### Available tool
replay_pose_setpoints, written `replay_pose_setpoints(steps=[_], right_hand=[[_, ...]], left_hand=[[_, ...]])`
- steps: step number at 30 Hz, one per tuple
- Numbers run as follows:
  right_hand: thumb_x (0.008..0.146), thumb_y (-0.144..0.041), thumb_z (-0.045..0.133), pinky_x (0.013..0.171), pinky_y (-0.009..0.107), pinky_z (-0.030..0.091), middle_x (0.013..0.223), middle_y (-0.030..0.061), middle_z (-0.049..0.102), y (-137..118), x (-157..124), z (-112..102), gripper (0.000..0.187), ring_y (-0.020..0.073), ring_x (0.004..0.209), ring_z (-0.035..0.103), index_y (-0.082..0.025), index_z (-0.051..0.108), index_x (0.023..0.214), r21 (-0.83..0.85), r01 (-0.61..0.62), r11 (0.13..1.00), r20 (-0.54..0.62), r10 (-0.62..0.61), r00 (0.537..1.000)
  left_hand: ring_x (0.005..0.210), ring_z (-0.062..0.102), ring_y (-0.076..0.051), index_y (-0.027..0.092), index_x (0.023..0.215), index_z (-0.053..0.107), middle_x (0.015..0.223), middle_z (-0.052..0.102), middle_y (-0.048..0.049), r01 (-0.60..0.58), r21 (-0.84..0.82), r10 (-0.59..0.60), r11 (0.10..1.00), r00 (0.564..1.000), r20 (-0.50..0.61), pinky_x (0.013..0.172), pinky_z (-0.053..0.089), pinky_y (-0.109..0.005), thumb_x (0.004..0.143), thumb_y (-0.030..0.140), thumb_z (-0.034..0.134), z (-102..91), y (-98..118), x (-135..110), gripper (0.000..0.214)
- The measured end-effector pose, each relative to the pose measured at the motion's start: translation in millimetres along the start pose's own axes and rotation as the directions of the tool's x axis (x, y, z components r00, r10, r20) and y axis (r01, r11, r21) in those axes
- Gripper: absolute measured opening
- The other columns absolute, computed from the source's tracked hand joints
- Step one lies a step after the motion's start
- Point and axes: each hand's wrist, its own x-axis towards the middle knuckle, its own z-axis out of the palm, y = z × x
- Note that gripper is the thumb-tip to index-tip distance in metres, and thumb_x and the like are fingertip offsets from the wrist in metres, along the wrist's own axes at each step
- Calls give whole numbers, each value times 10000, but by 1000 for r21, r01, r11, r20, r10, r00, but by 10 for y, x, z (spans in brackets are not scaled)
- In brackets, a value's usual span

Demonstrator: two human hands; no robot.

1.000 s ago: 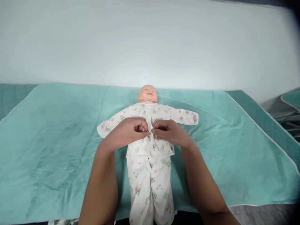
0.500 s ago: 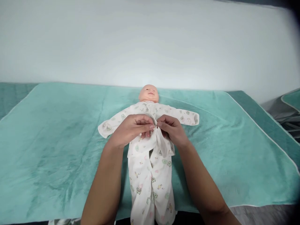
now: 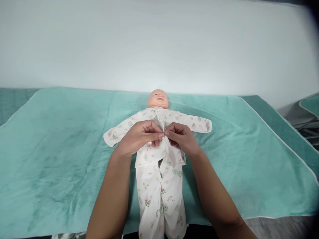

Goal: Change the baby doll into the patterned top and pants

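A baby doll (image 3: 158, 99) lies on its back, dressed in a white printed baby shirt (image 3: 149, 156) and matching trousers (image 3: 160, 202). Over the doll's belly, my left hand (image 3: 146, 134) pinches one front edge of the shirt between thumb and fingers. From the other side my right hand (image 3: 180, 134) pinches the opposite edge, its thumb tip meeting the left thumb tip. The fingers cover whatever fastener is at that spot. Above the hands the shirt front lies together up to the neck; below them it parts slightly. Both sleeves stretch out sideways.
A teal cloth (image 3: 62, 149) spreads under the doll, with a white-edged fold at each side. Behind it rises a pale wall (image 3: 159, 43). At the far right stands another teal-covered surface (image 3: 311, 105) with dark items below.
My right hand has shifted slightly left, so the fingertips of both hands now touch and the gap between the two shirt edges has closed. The doll lies as before.
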Motion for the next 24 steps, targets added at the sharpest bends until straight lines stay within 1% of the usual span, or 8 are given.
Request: replay_pose_setpoints(steps=[3,5,8,10,13,17,19,24], right_hand=[[903,-450,671,471,209,354,624,4,625,-12,0,-30,314,83,518,497,-166,654,768,-1,2,1000,43,-2,999],[909,-453,660,483,214,369,642,13,637,-15,-2,-58,310,87,530,508,-163,669,801,-9,4,1000,68,-3,998],[871,-430,708,500,217,382,651,-1,622,-7,-2,-88,264,91,547,508,-168,686,897,-29,3,1000,106,0,994],[821,-399,762,524,219,391,683,-11,612,5,5,-86,258,89,576,509,-175,680,918,-39,1,999,111,4,994],[763,-374,810,539,217,382,714,-27,581,29,27,-49,281,82,595,482,-184,646,888,-24,-3,1000,79,5,997],[721,-372,832,541,223,375,683,-47,527,44,51,29,333,89,598,455,-201,597,884,-34,28,999,19,-27,999],[724,-369,825,549,227,377,688,-47,516,38,52,65,334,92,607,457,-206,581,883,-67,53,996,-7,-54,999],[762,-337,787,540,218,359,718,-45,513,12,38,121,302,85,608,448,-208,543,885,-138,87,987,-37,-93,995]], left_hand=[[563,598,-115,149,775,606,632,636,-17,-19,-11,19,1000,1000,-3,521,487,-221,801,349,775,15,9,2,263],[565,601,-117,151,771,594,644,641,-17,-31,-21,31,999,999,-9,521,489,-225,799,342,778,11,11,2,268],[576,616,-124,149,769,593,668,652,-21,-33,-20,33,999,999,-17,528,496,-232,794,334,781,-5,15,0,265],[578,621,-127,148,764,594,659,651,-22,-27,-10,27,1000,1000,-12,537,501,-236,793,336,779,-13,18,-1,265],[569,614,-125,149,758,602,637,647,-20,-15,24,15,1000,999,-28,530,492,-229,792,344,777,-17,15,3,264],[581,608,-120,152,744,636,634,636,-12,-7,64,11,998,998,-59,522,489,-213,779,349,785,-31,0,9,249],[598,612,-118,154,748,652,665,640,-13,2,78,3,997,998,-57,524,495,-208,781,358,781,-43,0,5,244],[654,618,-109,179,843,685,776,661,-15,32,126,-27,992,999,-46,523,499,-180,777,355,786,-60,37,-31,213]])
